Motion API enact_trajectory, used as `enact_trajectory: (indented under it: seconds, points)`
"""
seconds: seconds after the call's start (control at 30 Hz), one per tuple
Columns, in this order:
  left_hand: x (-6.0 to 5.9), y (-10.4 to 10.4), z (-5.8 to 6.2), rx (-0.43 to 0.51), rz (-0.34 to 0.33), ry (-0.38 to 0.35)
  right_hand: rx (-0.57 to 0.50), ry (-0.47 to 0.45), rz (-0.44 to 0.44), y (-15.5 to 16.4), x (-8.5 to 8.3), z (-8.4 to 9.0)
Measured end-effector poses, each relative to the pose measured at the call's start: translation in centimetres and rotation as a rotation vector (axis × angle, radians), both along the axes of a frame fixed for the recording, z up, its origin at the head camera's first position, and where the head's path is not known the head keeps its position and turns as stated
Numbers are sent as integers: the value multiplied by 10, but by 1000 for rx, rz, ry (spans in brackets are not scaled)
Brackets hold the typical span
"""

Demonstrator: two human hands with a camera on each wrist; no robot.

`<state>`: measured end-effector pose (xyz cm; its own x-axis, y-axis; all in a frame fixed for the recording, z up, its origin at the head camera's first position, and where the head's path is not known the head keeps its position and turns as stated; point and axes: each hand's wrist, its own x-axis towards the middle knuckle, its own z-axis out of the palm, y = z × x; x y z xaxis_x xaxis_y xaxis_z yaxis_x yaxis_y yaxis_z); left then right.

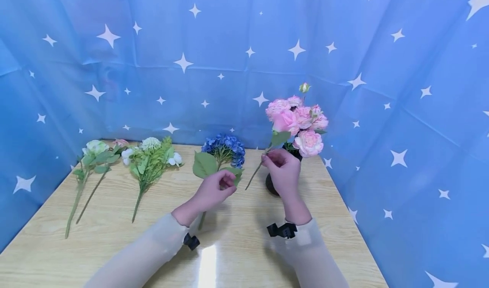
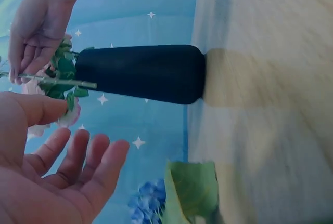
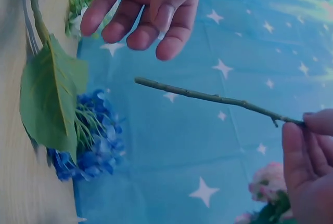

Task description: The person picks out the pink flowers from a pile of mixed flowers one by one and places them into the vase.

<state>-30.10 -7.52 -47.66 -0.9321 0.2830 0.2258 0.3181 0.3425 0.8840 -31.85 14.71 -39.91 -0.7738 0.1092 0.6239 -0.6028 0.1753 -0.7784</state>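
My right hand (image 1: pixel 282 169) pinches the thin green stem (image 1: pixel 253 178) of a pink rose (image 1: pixel 284 121), held slanted in the air beside a dark vase (image 1: pixel 270 185) with a bunch of pink flowers (image 1: pixel 307 122). In the right wrist view the right hand (image 3: pixel 307 156) holds the stem (image 3: pixel 208 97) by its upper part and the bare cut end points at my left hand (image 3: pixel 151 11). The left hand (image 1: pixel 214 189) hovers empty, its fingers loosely bent, over a blue hydrangea (image 1: pixel 225 149) lying on the table. In the left wrist view the left hand (image 2: pixel 73 151) is open below the stem (image 2: pixel 57 82) and the vase (image 2: pixel 145 73).
On the light wooden table (image 1: pixel 114 241) lie a white-and-green flower stem (image 1: pixel 91 165) at the far left and a leafy green spray with white buds (image 1: pixel 150 160) beside it. A blue star-patterned cloth (image 1: pixel 401 110) walls the table at the back and both sides.
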Motion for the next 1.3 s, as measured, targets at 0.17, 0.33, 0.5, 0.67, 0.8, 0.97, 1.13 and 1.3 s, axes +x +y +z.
enact_trajectory:
  seconds: [0.17,0.33,0.5,0.67,0.8,0.97,1.13,1.3]
  points:
    - [-9,24,4,24,4,37,-38,158,-41,12,4,6]
    - [-19,44,7,30,42,43,-87,229,-46,24,5,12]
    - [-27,62,5,54,41,21,-104,239,-89,36,6,17]
    - [-29,78,0,55,76,14,-119,235,-128,46,8,21]
    - [-33,92,-2,55,84,24,-122,260,-159,53,8,26]
    - [-38,105,0,57,81,14,-148,271,-198,59,8,31]
    - [-42,113,3,49,93,-21,-172,318,-239,63,7,33]
    - [-46,130,-3,73,91,-56,-193,349,-293,70,8,38]
